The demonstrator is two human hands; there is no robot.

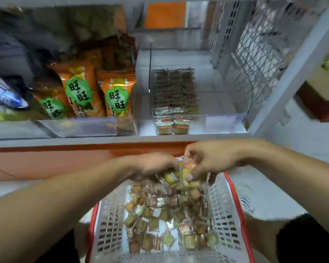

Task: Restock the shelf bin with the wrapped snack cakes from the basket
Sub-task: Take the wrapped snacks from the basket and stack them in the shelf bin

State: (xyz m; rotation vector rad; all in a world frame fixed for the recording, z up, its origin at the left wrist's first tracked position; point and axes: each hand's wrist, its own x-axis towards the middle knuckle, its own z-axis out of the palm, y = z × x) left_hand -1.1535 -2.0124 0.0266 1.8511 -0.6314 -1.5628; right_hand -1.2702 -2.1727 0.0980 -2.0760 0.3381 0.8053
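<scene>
A white basket with a red rim (222,215) sits low in front of me, holding several loose wrapped snack cakes (160,215). My left hand (152,165) and my right hand (207,158) meet over the basket's far end, both closed around a bunch of wrapped cakes (180,176) lifted just above the pile. On the shelf above stands a clear bin (224,121) with rows of the same cakes (174,92) stacked in its left part. The view is motion-blurred.
Orange snack bags (95,90) fill the clear bin to the left. A white wire mesh panel (254,54) closes the shelf's right side, with a white upright post (285,88) in front. An orange strip runs under the shelf edge (65,143).
</scene>
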